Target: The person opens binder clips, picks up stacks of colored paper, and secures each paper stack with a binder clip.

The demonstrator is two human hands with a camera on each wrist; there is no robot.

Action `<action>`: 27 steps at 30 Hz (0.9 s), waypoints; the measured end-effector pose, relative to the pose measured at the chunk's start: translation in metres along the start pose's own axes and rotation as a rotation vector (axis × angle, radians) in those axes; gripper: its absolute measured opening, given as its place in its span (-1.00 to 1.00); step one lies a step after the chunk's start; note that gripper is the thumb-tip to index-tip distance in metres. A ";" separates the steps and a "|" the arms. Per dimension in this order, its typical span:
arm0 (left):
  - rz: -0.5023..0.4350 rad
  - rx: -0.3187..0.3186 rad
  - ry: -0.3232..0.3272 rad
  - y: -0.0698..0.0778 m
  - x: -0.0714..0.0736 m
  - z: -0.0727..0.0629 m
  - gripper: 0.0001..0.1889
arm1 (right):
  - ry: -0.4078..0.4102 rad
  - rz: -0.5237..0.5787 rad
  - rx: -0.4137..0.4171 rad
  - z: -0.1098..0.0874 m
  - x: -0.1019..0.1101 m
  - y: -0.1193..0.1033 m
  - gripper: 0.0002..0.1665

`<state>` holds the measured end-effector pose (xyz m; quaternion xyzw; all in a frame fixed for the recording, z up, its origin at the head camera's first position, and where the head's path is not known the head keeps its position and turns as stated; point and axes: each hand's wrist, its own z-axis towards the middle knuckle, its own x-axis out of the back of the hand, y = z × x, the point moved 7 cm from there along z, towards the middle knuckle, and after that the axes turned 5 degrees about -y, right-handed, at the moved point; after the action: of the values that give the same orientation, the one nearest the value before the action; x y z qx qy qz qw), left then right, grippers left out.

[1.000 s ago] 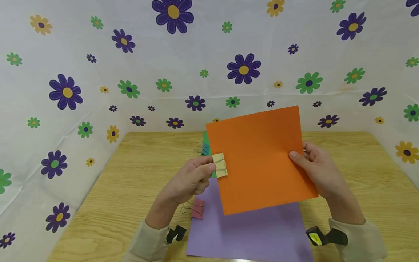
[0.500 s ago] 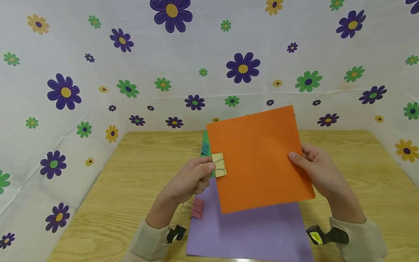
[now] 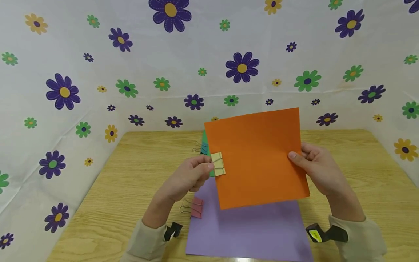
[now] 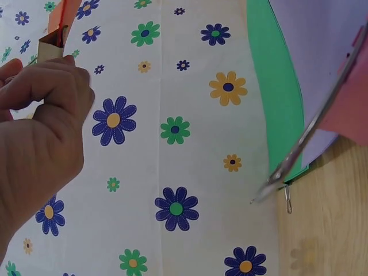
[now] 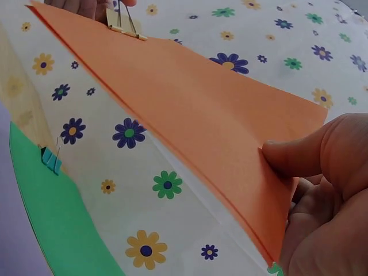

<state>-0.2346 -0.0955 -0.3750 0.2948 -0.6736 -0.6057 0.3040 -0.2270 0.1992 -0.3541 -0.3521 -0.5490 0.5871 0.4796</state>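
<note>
Orange paper, seemingly a thin stack of sheets, is held up in the air, tilted. A pale yellow binder clip grips its left edge. My left hand pinches that clip between thumb and fingers, at its handle side. On the opposite edge, my right hand pinches the paper, thumb in front and fingers behind. The right wrist view shows the thumb pressing on the orange paper and the clip beyond it. Below lies purple paper with a pink binder clip on its left edge.
Green paper with a blue binder clip lies behind, partly covered by the orange paper. All rests on a wooden table. A white flower-patterned cloth hangs along the back and sides.
The orange paper has tilted a little, its lower edge rising slightly and its lower right corner shifting left. Both hands keep their hold on the clip and the paper.
</note>
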 end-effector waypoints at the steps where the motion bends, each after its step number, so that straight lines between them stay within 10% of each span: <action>1: 0.026 0.013 0.010 0.000 0.001 -0.002 -0.75 | 0.001 -0.011 -0.004 0.000 -0.001 0.000 -0.47; 9: 0.241 0.079 0.114 0.001 0.013 -0.008 -0.70 | 0.010 -0.083 -0.034 0.002 -0.002 0.000 -0.46; 27: 0.286 0.107 0.093 0.023 0.017 -0.008 -0.63 | 0.031 -0.129 -0.065 -0.009 0.005 -0.015 -0.42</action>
<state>-0.2402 -0.1118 -0.3508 0.2394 -0.7252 -0.5051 0.4021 -0.2174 0.2060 -0.3396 -0.3407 -0.5818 0.5311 0.5131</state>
